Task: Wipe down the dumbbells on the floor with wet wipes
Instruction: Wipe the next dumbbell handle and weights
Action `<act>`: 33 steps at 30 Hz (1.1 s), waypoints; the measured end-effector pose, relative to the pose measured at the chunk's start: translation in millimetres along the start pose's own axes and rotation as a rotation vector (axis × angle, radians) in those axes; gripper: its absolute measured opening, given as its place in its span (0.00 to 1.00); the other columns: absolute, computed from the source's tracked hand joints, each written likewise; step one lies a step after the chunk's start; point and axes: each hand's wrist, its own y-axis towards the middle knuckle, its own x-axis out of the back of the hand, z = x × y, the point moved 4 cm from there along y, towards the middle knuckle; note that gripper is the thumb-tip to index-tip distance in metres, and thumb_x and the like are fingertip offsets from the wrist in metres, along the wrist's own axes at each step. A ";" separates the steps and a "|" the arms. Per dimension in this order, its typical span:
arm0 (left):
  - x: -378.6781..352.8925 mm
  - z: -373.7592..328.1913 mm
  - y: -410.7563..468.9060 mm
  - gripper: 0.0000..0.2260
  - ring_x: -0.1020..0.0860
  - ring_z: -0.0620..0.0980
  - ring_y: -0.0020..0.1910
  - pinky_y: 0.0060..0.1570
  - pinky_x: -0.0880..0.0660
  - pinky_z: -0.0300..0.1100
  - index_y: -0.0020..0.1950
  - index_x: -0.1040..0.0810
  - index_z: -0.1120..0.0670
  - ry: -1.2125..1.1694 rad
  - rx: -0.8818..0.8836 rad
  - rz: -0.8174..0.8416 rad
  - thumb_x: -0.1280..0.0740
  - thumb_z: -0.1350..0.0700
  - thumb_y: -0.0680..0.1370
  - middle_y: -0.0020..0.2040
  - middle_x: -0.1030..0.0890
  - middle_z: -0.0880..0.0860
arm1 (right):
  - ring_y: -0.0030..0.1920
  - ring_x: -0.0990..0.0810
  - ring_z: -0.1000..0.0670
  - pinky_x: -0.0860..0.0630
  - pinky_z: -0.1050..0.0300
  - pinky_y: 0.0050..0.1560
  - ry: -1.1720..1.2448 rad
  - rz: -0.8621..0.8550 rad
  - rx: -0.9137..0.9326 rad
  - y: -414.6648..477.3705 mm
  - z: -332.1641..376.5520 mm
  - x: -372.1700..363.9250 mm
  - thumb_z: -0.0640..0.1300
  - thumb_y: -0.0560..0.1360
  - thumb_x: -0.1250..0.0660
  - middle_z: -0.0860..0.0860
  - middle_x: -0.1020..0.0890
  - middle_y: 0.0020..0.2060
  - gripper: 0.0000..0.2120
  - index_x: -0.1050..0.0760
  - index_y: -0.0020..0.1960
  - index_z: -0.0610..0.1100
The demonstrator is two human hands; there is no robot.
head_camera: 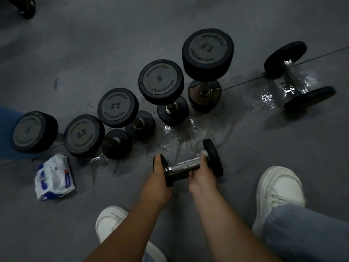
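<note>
Head view: mid-wipe on small dumbbell (pixel 184 165) on wet floor (pixel 245 148) near the shoes (pixel 277 188), left hand (pixel 157 184) gripping its left head to steady, right hand (pixel 201 176) curled round the handle over wet wipe (pixel 204 153); next, judged: roll bar, then wipe both heads.

Left hand (pixel 157 183) covers most of one head of the small dumbbell (pixel 184 165). Only a white scrap of wipe (pixel 204 153) peeks out past the right hand (pixel 201 177). Leftmost dumbbell (pixel 34 131): number too dim to read, lower head hidden. Pack (pixel 54 176) lettering too small. Black object (pixel 28 8) top left, cut by the edge.
</note>
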 end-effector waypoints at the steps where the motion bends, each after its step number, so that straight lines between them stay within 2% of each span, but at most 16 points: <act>1: 0.8 -1.4 0.8 0.46 0.21 0.56 0.50 0.49 0.25 0.46 0.78 0.61 0.44 0.003 0.001 -0.008 0.32 0.62 0.73 0.59 0.23 0.58 | 0.53 0.20 0.52 0.28 0.61 0.41 0.021 0.002 -0.004 0.5 1.5 -5.6 0.53 0.73 0.28 0.49 0.18 0.55 0.19 0.23 0.60 0.45; 2: 1.6 -2.5 1.0 0.46 0.21 0.56 0.50 0.48 0.27 0.44 0.79 0.61 0.45 0.001 0.014 -0.003 0.32 0.63 0.73 0.59 0.23 0.58 | 0.50 0.21 0.53 0.28 0.62 0.39 0.041 -0.004 0.001 0.7 1.9 -7.4 0.52 0.73 0.28 0.50 0.18 0.53 0.19 0.23 0.61 0.45; 4: 1.9 -3.2 1.0 0.46 0.22 0.54 0.49 0.46 0.30 0.42 0.79 0.61 0.44 -0.010 0.031 0.004 0.32 0.63 0.73 0.60 0.24 0.58 | 0.53 0.22 0.51 0.30 0.63 0.38 0.044 -0.023 0.025 -2.2 0.8 1.2 0.49 0.76 0.31 0.50 0.19 0.49 0.14 0.24 0.59 0.45; 7: -0.9 -1.2 -0.1 0.45 0.23 0.53 0.46 0.47 0.28 0.44 0.78 0.60 0.42 -0.030 0.018 0.009 0.32 0.62 0.73 0.60 0.24 0.58 | 0.62 0.24 0.46 0.34 0.63 0.36 0.036 -0.048 0.034 -1.6 -5.8 18.8 0.48 0.79 0.36 0.44 0.20 0.57 0.10 0.25 0.57 0.45; 10: 2.8 -0.4 6.8 0.46 0.23 0.52 0.48 0.49 0.27 0.44 0.78 0.60 0.43 -0.022 0.020 0.036 0.31 0.62 0.73 0.60 0.25 0.57 | 0.65 0.25 0.43 0.32 0.63 0.38 0.024 -0.026 0.005 5.2 -4.1 5.5 0.52 0.76 0.31 0.42 0.20 0.60 0.14 0.23 0.57 0.45; 12: 6.9 -1.8 9.8 0.47 0.25 0.50 0.47 0.49 0.28 0.43 0.78 0.61 0.43 -0.008 0.034 0.048 0.30 0.62 0.73 0.61 0.25 0.57 | 0.60 0.22 0.50 0.29 0.64 0.41 0.070 -0.007 -0.010 6.1 -0.5 -3.3 0.52 0.73 0.29 0.46 0.21 0.61 0.19 0.24 0.61 0.46; 15: 8.0 -3.6 8.4 0.49 0.23 0.51 0.50 0.51 0.26 0.43 0.79 0.62 0.42 -0.015 0.043 0.056 0.30 0.63 0.73 0.62 0.25 0.56 | 0.65 0.25 0.46 0.32 0.65 0.36 0.051 -0.035 0.016 0.4 3.0 3.2 0.49 0.75 0.30 0.44 0.20 0.59 0.14 0.24 0.58 0.44; 17: 7.2 -2.3 7.6 0.48 0.21 0.53 0.52 0.52 0.26 0.43 0.79 0.62 0.42 -0.014 0.049 0.058 0.30 0.62 0.73 0.62 0.24 0.56 | 0.67 0.28 0.44 0.34 0.63 0.36 0.047 -0.032 0.003 -1.3 -0.5 9.0 0.48 0.77 0.33 0.46 0.18 0.52 0.11 0.25 0.58 0.45; 19: 9.2 -3.3 10.9 0.45 0.20 0.55 0.52 0.52 0.24 0.45 0.78 0.58 0.43 0.001 0.049 0.044 0.30 0.61 0.72 0.60 0.22 0.56 | 0.60 0.23 0.51 0.32 0.64 0.40 0.058 0.041 -0.041 2.3 -0.3 1.6 0.50 0.77 0.33 0.48 0.19 0.56 0.15 0.25 0.61 0.45; 21: 16.8 -9.3 14.8 0.41 0.20 0.56 0.49 0.47 0.23 0.45 0.76 0.50 0.46 0.038 0.058 0.039 0.30 0.60 0.71 0.54 0.21 0.55 | 0.50 0.21 0.54 0.29 0.62 0.42 0.079 0.105 -0.074 5.6 5.9 -13.9 0.51 0.76 0.32 0.48 0.21 0.61 0.13 0.24 0.57 0.45; 24: 29.6 -18.8 21.8 0.35 0.20 0.58 0.41 0.39 0.18 0.52 0.69 0.42 0.50 -0.017 0.182 0.174 0.28 0.63 0.68 0.44 0.25 0.55 | 0.44 0.20 0.54 0.25 0.62 0.34 0.067 0.053 -0.023 7.3 11.4 -16.2 0.50 0.74 0.29 0.50 0.18 0.53 0.13 0.23 0.56 0.45; 27: 29.7 -20.8 18.3 0.43 0.18 0.62 0.43 0.39 0.18 0.56 0.76 0.45 0.51 -0.075 0.243 0.286 0.26 0.65 0.67 0.49 0.24 0.57 | 0.39 0.20 0.54 0.26 0.66 0.25 0.042 -0.028 0.024 6.8 10.6 4.2 0.49 0.73 0.28 0.51 0.18 0.44 0.12 0.23 0.54 0.45; 29: 27.9 -17.1 13.4 0.46 0.19 0.61 0.49 0.45 0.19 0.51 0.79 0.51 0.49 -0.008 0.161 0.155 0.27 0.61 0.69 0.56 0.22 0.60 | 0.37 0.22 0.55 0.27 0.65 0.29 0.032 -0.039 0.045 7.1 7.5 13.8 0.50 0.74 0.29 0.51 0.19 0.41 0.12 0.22 0.53 0.45; 30: 26.2 -15.6 8.0 0.42 0.20 0.60 0.52 0.49 0.21 0.48 0.79 0.51 0.50 0.009 0.116 0.055 0.29 0.60 0.72 0.58 0.21 0.60 | 0.37 0.23 0.55 0.28 0.65 0.32 0.019 -0.038 0.069 6.8 6.4 16.1 0.50 0.75 0.30 0.51 0.19 0.42 0.12 0.22 0.54 0.45; 32: 17.1 -13.1 -4.5 0.37 0.21 0.60 0.56 0.52 0.25 0.45 0.80 0.53 0.49 -0.023 0.044 -0.052 0.34 0.56 0.78 0.63 0.22 0.60 | 0.44 0.21 0.53 0.28 0.64 0.40 0.018 -0.015 0.097 3.3 4.0 17.8 0.47 0.77 0.33 0.47 0.18 0.51 0.13 0.23 0.59 0.44; 33: 9.7 -11.0 -8.4 0.39 0.21 0.59 0.57 0.52 0.27 0.43 0.80 0.58 0.48 -0.035 0.026 -0.041 0.34 0.56 0.79 0.64 0.22 0.59 | 0.50 0.20 0.52 0.27 0.62 0.44 0.018 -0.005 0.090 3.5 2.9 17.8 0.47 0.78 0.33 0.45 0.19 0.55 0.14 0.24 0.61 0.43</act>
